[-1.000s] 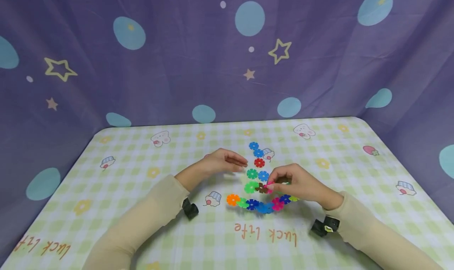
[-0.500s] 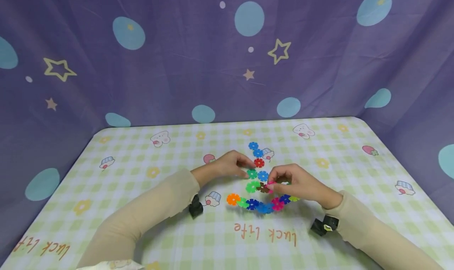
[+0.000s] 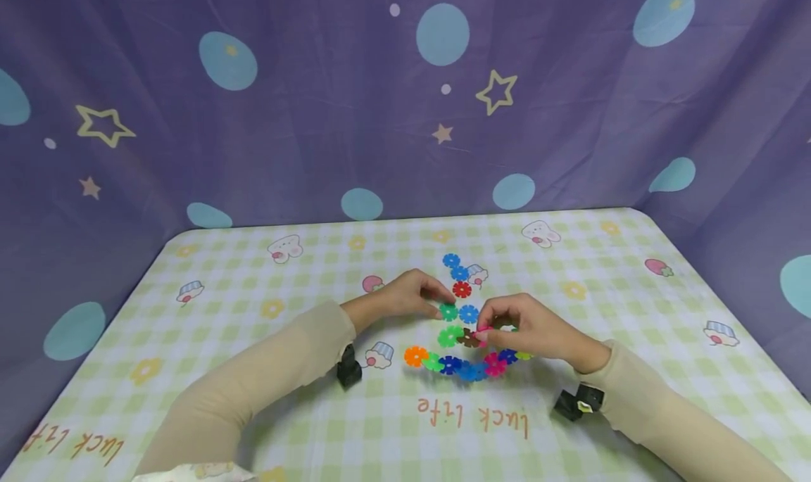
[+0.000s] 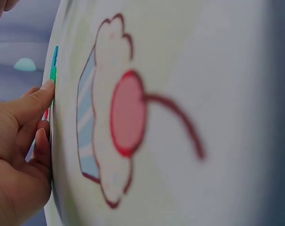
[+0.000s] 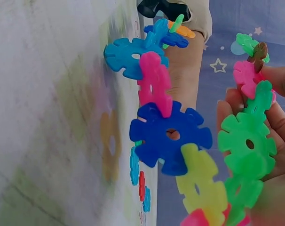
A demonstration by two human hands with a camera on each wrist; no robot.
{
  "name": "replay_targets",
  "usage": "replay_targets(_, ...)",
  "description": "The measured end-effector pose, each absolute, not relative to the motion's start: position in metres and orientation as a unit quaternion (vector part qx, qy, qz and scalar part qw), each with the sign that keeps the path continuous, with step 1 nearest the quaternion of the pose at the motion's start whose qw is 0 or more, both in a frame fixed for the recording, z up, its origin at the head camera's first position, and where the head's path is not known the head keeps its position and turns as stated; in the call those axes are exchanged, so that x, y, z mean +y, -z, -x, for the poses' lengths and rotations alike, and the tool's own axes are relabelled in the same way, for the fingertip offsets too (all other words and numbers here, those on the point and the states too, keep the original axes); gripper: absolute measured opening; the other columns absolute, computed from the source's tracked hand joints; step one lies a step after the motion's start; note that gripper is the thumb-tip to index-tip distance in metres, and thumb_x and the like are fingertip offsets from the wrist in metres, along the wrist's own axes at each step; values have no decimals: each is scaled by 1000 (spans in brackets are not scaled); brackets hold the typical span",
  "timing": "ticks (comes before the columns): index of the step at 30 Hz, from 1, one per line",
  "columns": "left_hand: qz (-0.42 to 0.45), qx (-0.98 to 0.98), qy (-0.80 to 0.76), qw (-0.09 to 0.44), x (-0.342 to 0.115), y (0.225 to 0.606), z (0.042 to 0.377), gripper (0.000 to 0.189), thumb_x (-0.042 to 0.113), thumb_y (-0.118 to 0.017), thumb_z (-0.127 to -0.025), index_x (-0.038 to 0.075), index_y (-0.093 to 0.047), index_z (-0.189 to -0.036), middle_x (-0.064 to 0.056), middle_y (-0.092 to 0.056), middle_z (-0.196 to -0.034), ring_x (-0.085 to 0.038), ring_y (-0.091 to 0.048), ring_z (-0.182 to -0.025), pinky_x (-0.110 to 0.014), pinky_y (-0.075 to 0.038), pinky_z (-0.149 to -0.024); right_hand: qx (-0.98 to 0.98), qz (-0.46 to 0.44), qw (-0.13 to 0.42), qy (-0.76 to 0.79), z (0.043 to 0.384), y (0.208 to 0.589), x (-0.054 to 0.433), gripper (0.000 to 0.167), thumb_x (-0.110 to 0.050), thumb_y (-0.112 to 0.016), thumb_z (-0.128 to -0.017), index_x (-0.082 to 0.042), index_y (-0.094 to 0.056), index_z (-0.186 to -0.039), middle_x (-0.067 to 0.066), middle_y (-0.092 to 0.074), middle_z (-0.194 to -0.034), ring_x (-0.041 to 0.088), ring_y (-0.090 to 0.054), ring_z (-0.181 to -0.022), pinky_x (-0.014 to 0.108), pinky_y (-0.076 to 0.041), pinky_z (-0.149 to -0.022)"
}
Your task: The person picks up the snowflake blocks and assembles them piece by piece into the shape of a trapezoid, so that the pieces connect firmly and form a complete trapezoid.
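My left hand (image 3: 412, 295) has its thumb and index finger on the edges of a loose green flower disc (image 3: 448, 312), pinching it at the tabletop. In the left wrist view the thumb meets that green disc (image 4: 53, 74) edge-on. My right hand (image 3: 529, 327) holds a curved chain of interlocked plastic flower discs by a pink disc (image 5: 246, 77) near one end. A brown disc (image 3: 468, 338) and a light green disc (image 3: 450, 336) extend beyond the fingertips. The chain loops round through yellow (image 5: 203, 181), dark blue (image 5: 170, 136) and other discs to an orange end disc (image 3: 416, 357).
Loose discs lie in a rough line beyond the hands: a light blue one (image 3: 469, 314), a red one (image 3: 461, 290) and two blue ones (image 3: 451, 260). A checked cloth (image 3: 304, 411) covers the table. A purple curtain (image 3: 304, 116) hangs behind it.
My left hand has moved right and its fingertips have come onto the green loose disc. My right hand keeps hold of the chain in nearly the same spot.
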State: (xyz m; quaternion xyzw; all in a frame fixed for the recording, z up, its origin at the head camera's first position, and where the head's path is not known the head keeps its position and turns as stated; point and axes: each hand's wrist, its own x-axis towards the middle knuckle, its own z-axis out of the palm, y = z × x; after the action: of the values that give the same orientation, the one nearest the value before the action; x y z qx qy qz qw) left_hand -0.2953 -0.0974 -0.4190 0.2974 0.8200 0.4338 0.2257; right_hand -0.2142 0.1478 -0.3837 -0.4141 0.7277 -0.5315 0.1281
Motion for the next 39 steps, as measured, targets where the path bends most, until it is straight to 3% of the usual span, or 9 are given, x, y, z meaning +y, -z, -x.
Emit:
replay_targets(13, -334, 818, -409, 227, -103, 421, 300, 33, 4, -77, -76, 6, -70, -108, -3, -69, -107, -8, -60, -91, -21, -47, -70, 726, 417, 124, 532, 215, 384, 148, 10, 1, -61, -88, -8, -64, -87, 7, -64, -77, 10, -58, -70, 29, -53, -66)
replay_targets(20, -321, 830, -405, 212, -106, 418, 298, 26, 3, -78, -75, 6, -73, -100, 0, -70, -90, -11, -56, -75, -21, -49, -67, 730, 414, 125, 529, 216, 382, 148, 7, -4, -64, -88, -5, -59, -84, 7, -62, -75, 11, -58, -65, 30, -53, -66)
replay_targets(26, -324, 838, -395, 191, -111, 416, 297, 15, 7, -76, -78, 6, -74, -93, 0, -68, -79, -10, -53, -69, -21, -48, -66, 756, 399, 121, 504, 216, 376, 145, 12, -8, -65, -89, -15, -55, -87, -2, -55, -73, 12, -52, -60, 27, -48, -59)
replay_targets(30, -308, 834, -414, 194, -114, 415, 296, 13, 8, -74, -81, 6, -74, -93, 0, -71, -84, -9, -58, -72, -20, -50, -70, 771, 405, 103, 481, 216, 376, 142, 12, -11, -63, -91, -19, -58, -97, -4, -58, -76, 12, -52, -60, 25, -47, -55)
replay_targets(34, -281, 818, -463, 195, -118, 411, 293, 12, 8, -71, -84, 3, -74, -94, -4, -72, -86, -10, -59, -71, -21, -49, -64, 778, 418, 67, 464, 217, 377, 141, 18, -8, -61, -92, -18, -62, -107, -5, -59, -77, 11, -54, -59, 24, -47, -53)
replay_targets(39, -265, 800, -507, 182, -120, 399, 282, 14, 10, -69, -85, 2, -74, -96, -6, -73, -89, -19, -61, -73, -25, -50, -65, 791, 412, 14, 452, 216, 372, 138, 16, -2, -61, -90, -15, -66, -98, -4, -57, -79, 9, -49, -55, 23, -43, -50)
